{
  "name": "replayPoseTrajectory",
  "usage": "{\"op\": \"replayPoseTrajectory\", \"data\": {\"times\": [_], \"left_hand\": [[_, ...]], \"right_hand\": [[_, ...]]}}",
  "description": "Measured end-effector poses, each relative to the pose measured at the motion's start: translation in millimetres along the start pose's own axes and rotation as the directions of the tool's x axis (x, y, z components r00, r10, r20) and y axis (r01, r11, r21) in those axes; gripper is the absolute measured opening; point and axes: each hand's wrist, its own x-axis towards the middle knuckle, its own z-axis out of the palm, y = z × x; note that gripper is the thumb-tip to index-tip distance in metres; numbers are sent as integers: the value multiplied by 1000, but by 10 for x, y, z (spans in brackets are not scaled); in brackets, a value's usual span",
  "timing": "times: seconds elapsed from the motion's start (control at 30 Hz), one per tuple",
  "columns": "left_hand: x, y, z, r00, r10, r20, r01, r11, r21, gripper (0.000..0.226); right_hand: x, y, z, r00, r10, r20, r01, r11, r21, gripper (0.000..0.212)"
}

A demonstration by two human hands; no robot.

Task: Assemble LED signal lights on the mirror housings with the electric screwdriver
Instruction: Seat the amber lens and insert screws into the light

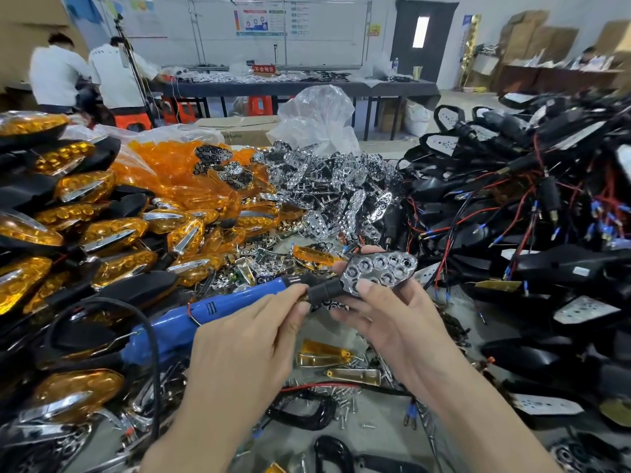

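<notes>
A black mirror housing (329, 289) with a chrome honeycomb reflector (382, 269) on top is held over the bench in front of me. My right hand (386, 317) grips it from below and the side, thumb on the reflector's near edge. My left hand (249, 332) pinches the housing's black stem with thumb and fingertips. The blue electric screwdriver (205, 319) lies on the bench under my left hand, its black tip pointing toward the housing; neither hand holds it.
Finished amber-lens lights (85, 240) are stacked on the left. Loose amber lenses (177, 175) and chrome reflectors (327, 186) are heaped behind. Black housings with red and black wires (512, 216) pile up on the right. Screws (345, 401) and small parts litter the near bench. People work at the far left.
</notes>
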Motion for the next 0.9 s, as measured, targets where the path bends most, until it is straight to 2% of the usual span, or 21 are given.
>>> {"op": "replayPoseTrajectory", "data": {"times": [0.13,0.33,0.47,0.57,0.9], "left_hand": [[1,18,36,999,43,-26,-42,999,25,33],[38,29,-28,994,-71,89,67,997,43,35],[51,-2,-55,989,-110,103,107,994,38,24],[43,-13,-45,987,-106,123,102,994,38,20],[41,1,-70,984,-114,134,116,993,-10,19]], "right_hand": [[18,10,-8,999,-33,23,32,999,41,51],[28,1,-31,998,-57,28,55,995,81,50],[28,-73,-51,997,-83,4,83,993,90,50],[16,-95,-40,997,-75,7,75,994,74,44],[9,-79,14,997,-75,7,75,997,22,48]]}}
